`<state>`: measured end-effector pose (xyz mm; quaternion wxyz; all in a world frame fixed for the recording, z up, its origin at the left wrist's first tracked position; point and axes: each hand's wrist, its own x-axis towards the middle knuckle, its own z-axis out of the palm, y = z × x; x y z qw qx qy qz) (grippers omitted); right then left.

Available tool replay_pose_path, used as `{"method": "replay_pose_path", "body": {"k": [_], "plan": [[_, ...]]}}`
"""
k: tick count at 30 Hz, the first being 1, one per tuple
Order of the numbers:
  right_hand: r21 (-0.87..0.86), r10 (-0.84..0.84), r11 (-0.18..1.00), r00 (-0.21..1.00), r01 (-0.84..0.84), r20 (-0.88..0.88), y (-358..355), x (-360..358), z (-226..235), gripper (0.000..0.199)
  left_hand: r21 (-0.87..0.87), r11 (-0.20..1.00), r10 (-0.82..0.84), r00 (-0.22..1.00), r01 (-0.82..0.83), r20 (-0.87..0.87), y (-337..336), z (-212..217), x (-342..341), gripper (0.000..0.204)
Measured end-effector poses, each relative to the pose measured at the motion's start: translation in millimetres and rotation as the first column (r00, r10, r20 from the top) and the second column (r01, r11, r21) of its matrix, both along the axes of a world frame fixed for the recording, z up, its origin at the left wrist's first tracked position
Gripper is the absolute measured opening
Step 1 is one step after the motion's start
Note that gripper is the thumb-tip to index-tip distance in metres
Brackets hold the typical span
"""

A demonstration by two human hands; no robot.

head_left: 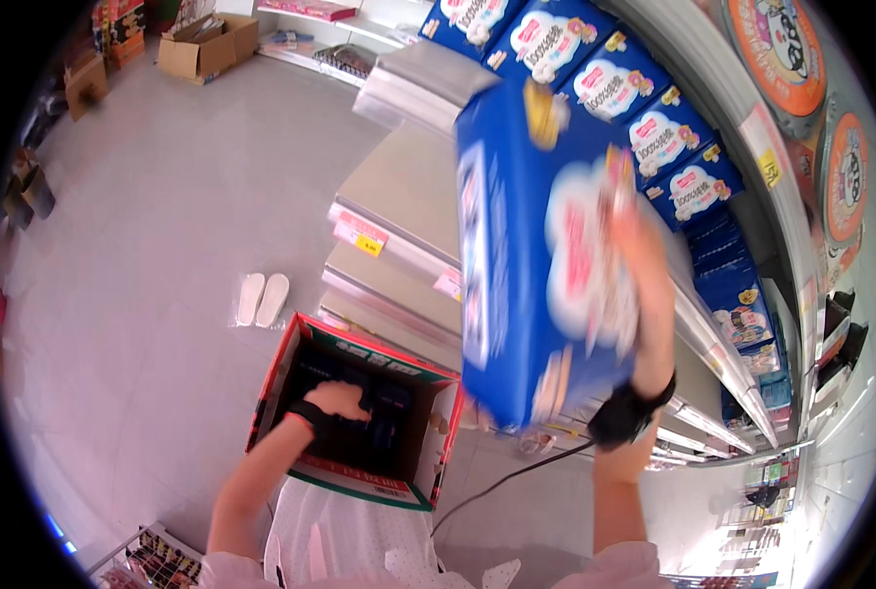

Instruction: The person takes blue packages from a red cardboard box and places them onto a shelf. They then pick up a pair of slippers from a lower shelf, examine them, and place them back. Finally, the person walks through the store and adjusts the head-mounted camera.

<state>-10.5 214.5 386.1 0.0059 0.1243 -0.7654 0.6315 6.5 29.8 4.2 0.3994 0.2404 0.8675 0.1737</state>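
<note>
My right hand (639,260) grips a large blue tissue pack (512,255) with a white cloud shape on its front. Motion blurs both pack and hand; the pack hangs tilted, above and right of an open cardboard box. The box (438,437), red, green and white at its rim, stands upright just in front of my body. Down inside it, my left hand (338,401) is closed, its fingers bent. Dark blue packs (389,412) lie in the box beside those fingers. Shadow hides what the left fingers hold, if anything. Black bands circle both wrists.
Shelves (399,182) with price tags rise just beyond the box. More blue packs (610,83) stand in a row on the upper shelf. White slippers (261,299) in clear wrap lie on the floor to the left. A cable (512,478) runs from my right wrist.
</note>
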Motion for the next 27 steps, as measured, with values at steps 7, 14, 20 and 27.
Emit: {"method": "replay_pose_path", "body": {"k": [7, 14, 20, 27], "plan": [[0.026, 0.006, 1.000, 0.990, -0.003, -0.139, -18.8, -99.9, 46.4, 0.050, -0.448, 0.849, 0.198, 0.955, -0.280, -0.221, 14.8, -139.3, 31.8, 0.085], [0.322, 0.024, 0.935, 0.883, 0.146, -0.469, -47.6, -163.6, 54.2, 0.054, -0.369, 0.897, 0.139, 0.948, -0.244, -0.287, -10.4, -138.6, 29.1, 0.047], [0.375, 0.022, 0.900, 0.836, 0.222, -0.548, -54.5, -201.3, 33.6, 0.055, -0.411, 0.888, 0.020, 0.910, -0.207, -0.415, -2.0, -143.2, 25.7, 0.036], [0.453, 0.145, 0.533, 0.451, 0.714, -0.881, -50.2, -181.1, 42.4, 0.051, -0.269, 0.887, 0.176, 0.813, -0.375, -0.555, 1.5, -177.9, 44.8, 0.034]]}}
